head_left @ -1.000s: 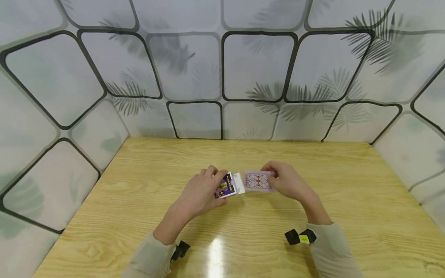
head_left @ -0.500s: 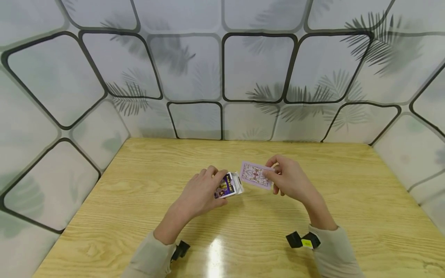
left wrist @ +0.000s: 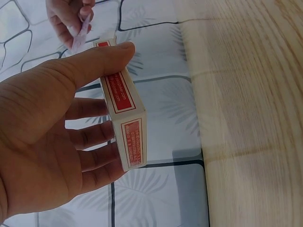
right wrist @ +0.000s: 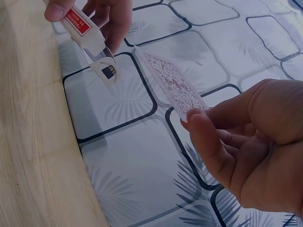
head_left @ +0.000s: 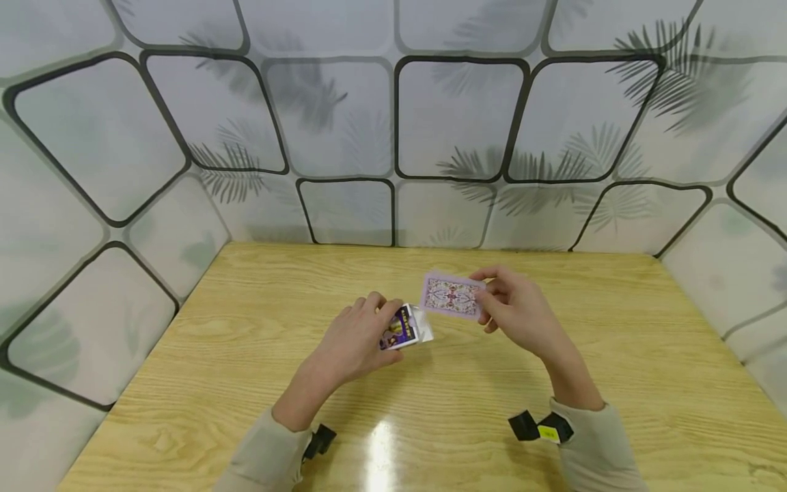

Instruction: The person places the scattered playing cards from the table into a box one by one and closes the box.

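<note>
My left hand grips a card box, white with a purple picture on its face and red labels along its edges. Thumb and fingers lie on opposite sides of the box in the left wrist view. Its end flap hangs open toward the right. A pinkish playing card with an ornate patterned back is pinched between thumb and fingers of my right hand. The card is held apart from the box, just beyond its open end, patterned side up in the head view.
Under both hands lies a light wooden table. A pale wall covering with dark rounded outlines and leaf prints rises at the back and sides. Black wrist devices sit at both cuffs.
My right hand has drawn the card away from the box's open end, raising it toward the back of the table; the card tilted, then levelled partly. My left hand and the box have stayed put.
</note>
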{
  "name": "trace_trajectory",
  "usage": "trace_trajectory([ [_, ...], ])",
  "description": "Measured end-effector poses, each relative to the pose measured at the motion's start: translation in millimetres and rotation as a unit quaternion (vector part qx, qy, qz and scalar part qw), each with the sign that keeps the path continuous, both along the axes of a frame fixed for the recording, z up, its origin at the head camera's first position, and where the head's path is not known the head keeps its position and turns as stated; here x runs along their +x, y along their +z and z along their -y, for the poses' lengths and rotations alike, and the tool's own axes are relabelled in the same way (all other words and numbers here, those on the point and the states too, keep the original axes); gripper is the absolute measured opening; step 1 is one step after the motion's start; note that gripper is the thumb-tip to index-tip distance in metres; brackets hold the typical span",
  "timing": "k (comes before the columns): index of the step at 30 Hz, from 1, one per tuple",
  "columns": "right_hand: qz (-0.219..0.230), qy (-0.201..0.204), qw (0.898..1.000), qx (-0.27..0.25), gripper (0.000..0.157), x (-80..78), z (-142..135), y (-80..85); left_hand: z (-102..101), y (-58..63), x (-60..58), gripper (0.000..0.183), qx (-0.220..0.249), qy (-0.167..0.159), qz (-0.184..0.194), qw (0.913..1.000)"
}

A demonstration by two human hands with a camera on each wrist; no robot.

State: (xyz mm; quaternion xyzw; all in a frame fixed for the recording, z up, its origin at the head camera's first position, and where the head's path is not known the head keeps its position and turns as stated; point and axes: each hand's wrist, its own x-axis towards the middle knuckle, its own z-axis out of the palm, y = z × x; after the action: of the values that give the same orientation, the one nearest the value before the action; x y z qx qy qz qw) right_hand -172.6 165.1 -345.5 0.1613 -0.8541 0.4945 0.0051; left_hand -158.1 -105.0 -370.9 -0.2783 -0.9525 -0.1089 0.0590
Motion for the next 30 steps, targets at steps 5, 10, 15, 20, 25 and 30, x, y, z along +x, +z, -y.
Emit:
trace_trajectory([
  [5,-0.027,0.016,0.999,0.013,0.027,2.4,5,0.5,0,0.5,0.6,0.078,-0.002,0.001,0.001,1.0000],
  [10,-0.038,0.024,0.998,0.039,0.025,3.7,12,-0.7,0,0.3,0.7,0.078,-0.006,0.000,0.001,1.0000],
  [15,-0.007,0.031,0.999,0.037,0.026,5.2,19,-3.1,0,0.0,0.2,0.079,-0.006,0.000,0.003,1.0000],
  [20,0.014,0.035,0.999,0.039,0.026,6.5,23,-5.2,-1,0.5,0.4,0.079,-0.005,0.000,0.008,1.0000],
  [25,0.023,0.036,0.998,0.043,0.027,8.3,26,-5.6,-1,1.0,1.1,0.077,-0.006,0.001,0.013,0.9999],
  [30,0.021,0.032,0.998,0.047,0.028,8.1,27,-6.5,-1,0.7,1.2,0.076,-0.005,-0.001,0.011,0.9999],
])
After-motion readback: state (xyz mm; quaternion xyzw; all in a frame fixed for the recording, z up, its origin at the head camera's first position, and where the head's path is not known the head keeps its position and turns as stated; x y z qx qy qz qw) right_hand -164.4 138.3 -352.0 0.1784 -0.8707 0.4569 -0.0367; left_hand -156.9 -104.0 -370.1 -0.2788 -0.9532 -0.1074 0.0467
